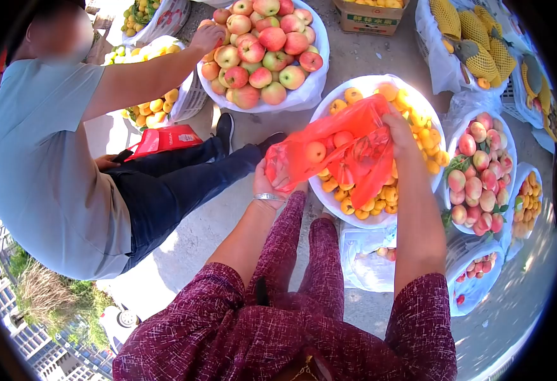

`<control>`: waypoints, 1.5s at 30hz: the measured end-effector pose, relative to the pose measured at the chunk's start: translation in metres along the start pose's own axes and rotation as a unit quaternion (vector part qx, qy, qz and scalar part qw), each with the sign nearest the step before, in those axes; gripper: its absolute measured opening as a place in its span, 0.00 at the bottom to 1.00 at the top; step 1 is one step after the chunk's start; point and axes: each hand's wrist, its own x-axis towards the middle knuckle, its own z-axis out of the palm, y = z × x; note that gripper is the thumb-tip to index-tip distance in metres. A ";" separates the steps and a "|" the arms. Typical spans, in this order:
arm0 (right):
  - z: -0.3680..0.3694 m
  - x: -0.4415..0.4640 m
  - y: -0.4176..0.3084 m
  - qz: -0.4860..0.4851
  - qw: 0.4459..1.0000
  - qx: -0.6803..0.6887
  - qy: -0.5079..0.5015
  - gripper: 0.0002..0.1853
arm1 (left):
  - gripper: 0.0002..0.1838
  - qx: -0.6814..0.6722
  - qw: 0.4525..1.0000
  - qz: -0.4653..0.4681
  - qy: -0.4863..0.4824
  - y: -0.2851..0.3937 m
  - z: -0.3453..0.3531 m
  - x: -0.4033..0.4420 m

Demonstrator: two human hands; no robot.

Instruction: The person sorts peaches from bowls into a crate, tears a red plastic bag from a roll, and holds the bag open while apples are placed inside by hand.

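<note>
A thin red plastic bag (367,124) is stretched between my two hands, over a round white-lined basket of yellow-orange fruit (427,140). Several round fruits show through and inside the bag. My left hand (271,181), with a silver bracelet at the wrist, is closed on the bag's lower left side, its fingers partly covered by the plastic. On the right, my right hand (400,130) grips the bag's upper edge, fingers bent around the plastic.
A person (56,165) stands at left, one hand on the red-green apples (259,51), beside a red bag (164,141). Peaches (482,174) fill a basket at right. Netted yellow fruit (475,32) and a cardboard box (370,19) lie farther back.
</note>
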 end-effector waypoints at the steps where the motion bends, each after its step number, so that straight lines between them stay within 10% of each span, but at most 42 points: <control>1: 0.001 0.000 0.000 0.000 1.000 0.002 0.001 0.23 | 0.24 -0.001 1.000 0.000 0.002 0.000 0.001 -0.001; 45: 0.008 0.000 0.001 0.010 1.000 -0.002 0.023 0.23 | 0.20 0.000 0.999 0.024 0.024 0.006 0.011 -0.001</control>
